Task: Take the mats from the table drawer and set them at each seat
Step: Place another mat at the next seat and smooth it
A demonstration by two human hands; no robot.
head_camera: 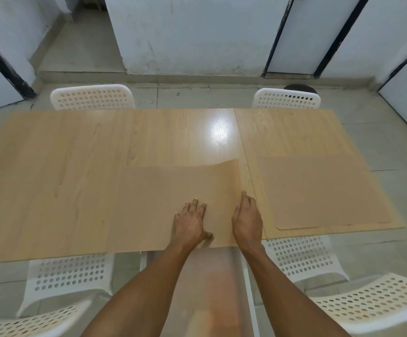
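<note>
A light wooden table (51, 178) fills the middle of the view. One tan mat (324, 190) lies flat at its near right seat. A second tan mat (163, 203) lies near the front middle, blurred, with its far right corner curled up. My left hand (190, 224) presses its fingers on this mat and pinches its near edge with the thumb. At the mat's right edge my right hand (247, 220) grips it, fingers together. Below the table's front edge, between my forearms, the open drawer (209, 288) shows a pale, pinkish sheet inside.
White perforated chairs stand around the table: far left (93, 97), far right (286, 98), near left (68, 276), near right (302, 254). Another chair back (380, 305) is close at the bottom right. Tiled floor and white walls lie beyond.
</note>
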